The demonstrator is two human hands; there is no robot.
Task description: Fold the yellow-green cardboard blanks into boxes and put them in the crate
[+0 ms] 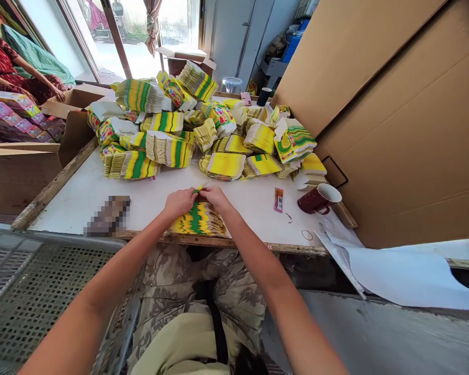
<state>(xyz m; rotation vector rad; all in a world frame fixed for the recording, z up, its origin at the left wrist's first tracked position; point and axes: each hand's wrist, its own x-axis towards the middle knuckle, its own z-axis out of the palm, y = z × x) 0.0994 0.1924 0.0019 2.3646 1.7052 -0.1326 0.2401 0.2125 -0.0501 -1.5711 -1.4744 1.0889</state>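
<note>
Close to the table's near edge lies a fanned stack of flat yellow-and-green printed paper packets (198, 221). Above its far end my left hand (181, 202) and my right hand (214, 196) come together, fingers pinched. Between the fingertips shows a small piece of a yellow-and-green packet (198, 189), held by both hands. Much of that packet is hidden behind the hands. Farther back a large heap of bundled packets (170, 148) of the same print spreads across the table.
A maroon mug (310, 202), a small pink sachet (279, 200) and a rubber band (307, 235) lie right. A blurred dark object (108, 216) is left. Large cardboard (406, 130) walls the right side. A plastic crate (54, 281) stands lower left; a person (11, 67) sits beyond an open carton (23, 172).
</note>
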